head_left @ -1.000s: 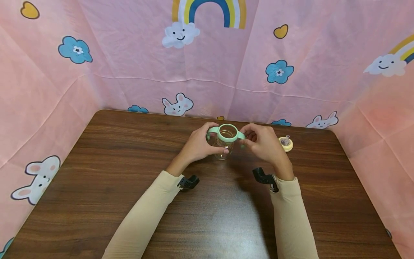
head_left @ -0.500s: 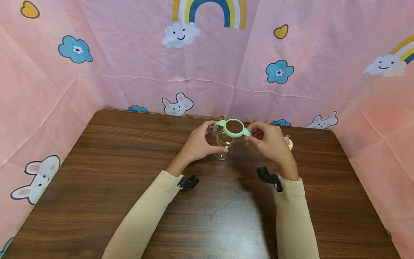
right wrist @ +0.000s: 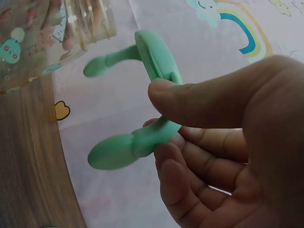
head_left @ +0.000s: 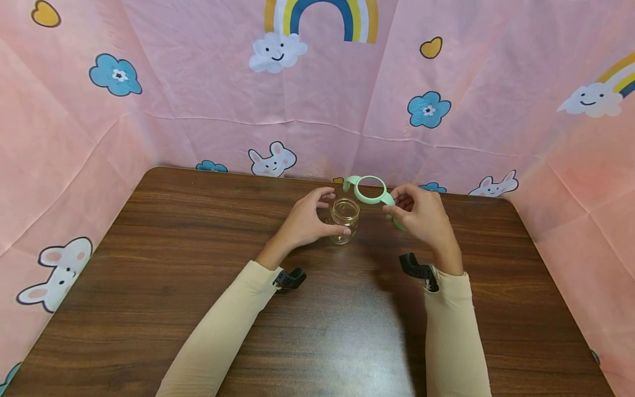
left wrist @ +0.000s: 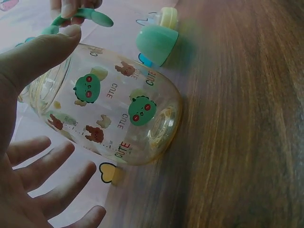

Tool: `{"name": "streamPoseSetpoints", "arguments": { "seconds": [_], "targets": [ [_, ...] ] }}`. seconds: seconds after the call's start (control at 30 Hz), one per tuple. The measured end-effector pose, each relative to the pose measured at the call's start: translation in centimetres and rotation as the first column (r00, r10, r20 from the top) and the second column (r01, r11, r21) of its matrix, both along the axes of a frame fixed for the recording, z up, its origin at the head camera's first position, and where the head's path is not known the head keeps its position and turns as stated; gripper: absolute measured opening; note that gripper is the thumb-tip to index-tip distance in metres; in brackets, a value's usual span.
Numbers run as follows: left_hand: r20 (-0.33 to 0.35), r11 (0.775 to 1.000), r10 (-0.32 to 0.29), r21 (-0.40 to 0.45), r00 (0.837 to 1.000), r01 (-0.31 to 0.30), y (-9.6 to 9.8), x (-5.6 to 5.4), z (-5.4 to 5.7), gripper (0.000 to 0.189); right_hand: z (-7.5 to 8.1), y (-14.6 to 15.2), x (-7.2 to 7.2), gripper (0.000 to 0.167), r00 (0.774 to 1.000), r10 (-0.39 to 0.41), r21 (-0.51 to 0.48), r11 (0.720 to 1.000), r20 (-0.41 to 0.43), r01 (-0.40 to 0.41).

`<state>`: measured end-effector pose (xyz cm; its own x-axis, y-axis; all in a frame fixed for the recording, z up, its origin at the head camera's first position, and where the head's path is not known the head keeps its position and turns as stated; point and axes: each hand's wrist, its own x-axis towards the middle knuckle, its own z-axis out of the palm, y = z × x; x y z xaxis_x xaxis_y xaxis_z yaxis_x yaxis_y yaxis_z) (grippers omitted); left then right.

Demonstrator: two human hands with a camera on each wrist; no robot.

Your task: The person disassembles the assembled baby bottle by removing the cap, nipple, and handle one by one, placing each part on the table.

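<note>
A clear baby bottle (head_left: 345, 221) without a lid stands upright on the table; cartoon faces and "CUTE" lettering show on its wall in the left wrist view. Around it curves my left hand (head_left: 306, 219), its thumb lying along the near side. In the left wrist view its other fingers (left wrist: 61, 185) are spread apart, off the bottle. My right hand (head_left: 423, 216) pinches one arm of a mint-green bottle handle ring (head_left: 369, 200) between thumb and fingertips. That ring is in the air, right of the bottle's mouth and apart from it. Its two curved grips (right wrist: 114, 152) point downward.
Behind the bottle in the left wrist view stand a green domed cap (left wrist: 157, 43) and a yellow collar with a teat (left wrist: 168, 18). The brown wooden table (head_left: 208, 248) ends at a pink patterned cloth (head_left: 327, 99).
The handle ring has come up off the bottle's neck and moved right with my right hand, which now hides the yellow collar in the head view. My left hand and the bottle have stayed put.
</note>
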<state>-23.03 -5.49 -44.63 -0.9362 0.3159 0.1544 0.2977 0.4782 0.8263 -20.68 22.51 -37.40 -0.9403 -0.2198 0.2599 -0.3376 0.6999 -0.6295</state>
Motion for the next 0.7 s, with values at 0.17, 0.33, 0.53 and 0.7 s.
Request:
{"name": "streamPoseSetpoints", "arguments": {
  "seconds": [0.17,0.33,0.53,0.7],
  "targets": [
    [-0.005,1.000,-0.010,-0.009,1.000,0.010,0.0,0.1,0.2,0.102,-0.6,0.1,-0.4,0.023,1.000,-0.022,0.022,1.000,-0.007,0.022],
    [-0.026,0.999,-0.021,-0.034,0.999,0.020,0.1,0.2,0.3,0.092,-1.5,0.2,-0.8,0.023,0.999,-0.034,0.021,0.999,0.003,0.034],
    [-0.042,0.997,-0.036,-0.074,0.998,0.033,0.1,0.3,0.4,0.086,-2.5,0.1,-1.4,0.024,0.998,-0.054,0.040,0.998,0.018,0.053],
    [-0.046,0.997,-0.042,-0.072,0.998,0.038,0.1,0.3,0.5,0.085,-3.2,-0.3,-1.7,0.025,0.998,-0.062,0.049,0.997,0.016,0.061]
  ]
}}
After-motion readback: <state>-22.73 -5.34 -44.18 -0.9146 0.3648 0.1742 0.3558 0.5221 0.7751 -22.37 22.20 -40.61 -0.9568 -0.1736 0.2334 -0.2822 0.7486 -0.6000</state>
